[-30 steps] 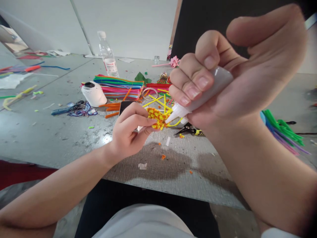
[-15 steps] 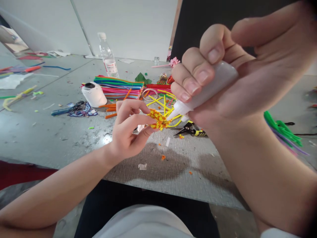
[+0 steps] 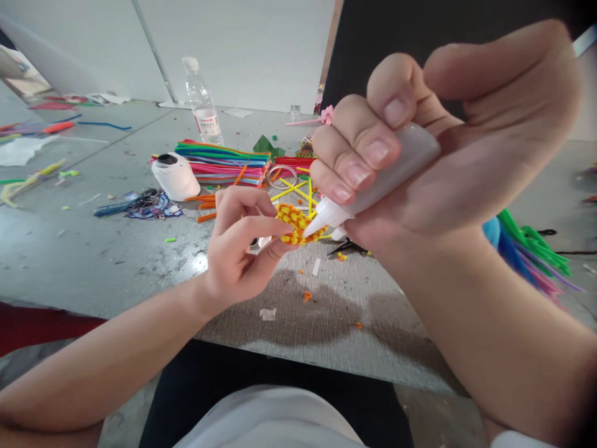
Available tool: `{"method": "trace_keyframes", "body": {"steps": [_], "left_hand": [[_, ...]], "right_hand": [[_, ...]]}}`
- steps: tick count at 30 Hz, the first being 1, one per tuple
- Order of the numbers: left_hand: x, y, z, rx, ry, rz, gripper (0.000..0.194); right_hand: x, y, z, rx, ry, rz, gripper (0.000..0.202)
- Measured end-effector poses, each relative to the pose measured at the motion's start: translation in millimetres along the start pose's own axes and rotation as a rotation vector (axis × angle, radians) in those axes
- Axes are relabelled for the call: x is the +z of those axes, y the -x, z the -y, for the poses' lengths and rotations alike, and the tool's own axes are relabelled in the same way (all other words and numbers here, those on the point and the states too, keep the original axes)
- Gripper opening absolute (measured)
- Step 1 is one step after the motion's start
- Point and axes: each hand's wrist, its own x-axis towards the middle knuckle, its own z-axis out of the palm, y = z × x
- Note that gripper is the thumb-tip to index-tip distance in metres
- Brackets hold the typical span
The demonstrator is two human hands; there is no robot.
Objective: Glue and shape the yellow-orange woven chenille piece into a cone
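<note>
Between the thumb and fingers of my left hand [image 3: 245, 242] is a small fuzzy yellow-and-orange piece [image 3: 298, 225], which looks made of pipe cleaners. My right hand [image 3: 433, 137] is wrapped round a translucent squeeze bottle [image 3: 394, 171], tipped with its white nozzle pointing down and left. The nozzle's end lies over the fuzzy piece; whether it touches cannot be made out. Behind the piece, loose yellow pipe cleaners [image 3: 291, 190] lie on the grey table [image 3: 125, 261]. Dark plier jaws [image 3: 342, 247] show below the bottle, the rest hidden by my right hand.
Bundled coloured pipe cleaners [image 3: 224, 163] lie behind my left hand, beside a white container [image 3: 176, 177] and an upright plastic bottle [image 3: 203, 102]. Blue-handled pliers [image 3: 119, 205] rest at the left. Green and purple pipe cleaners [image 3: 534, 249] lie right of my right forearm.
My right hand has shifted slightly left and down, taking the nozzle from the fuzzy piece's right edge to over its face. My left hand has barely moved.
</note>
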Motion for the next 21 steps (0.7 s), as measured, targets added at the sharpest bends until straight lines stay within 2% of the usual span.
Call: {"method": "trace_keyframes", "body": {"steps": [3, 9, 15, 21], "left_hand": [[-1.0, -1, 0, 0.028, -0.002, 0.002, 0.01], [-0.7, -4, 1, 0.053, -0.016, -0.008, 0.01], [-0.6, -5, -1, 0.034, -0.023, -0.016, 0.01], [-1.1, -3, 1, 0.031, -0.028, -0.012, 0.009]], "right_hand": [[3, 0, 2, 0.008, -0.023, -0.109, 0.069], [4, -1, 5, 0.018, 0.007, -0.137, 0.063], [-1, -1, 4, -0.038, 0.084, -0.099, 0.053], [-11, -2, -5, -0.14, 0.061, -0.04, 0.03]]}}
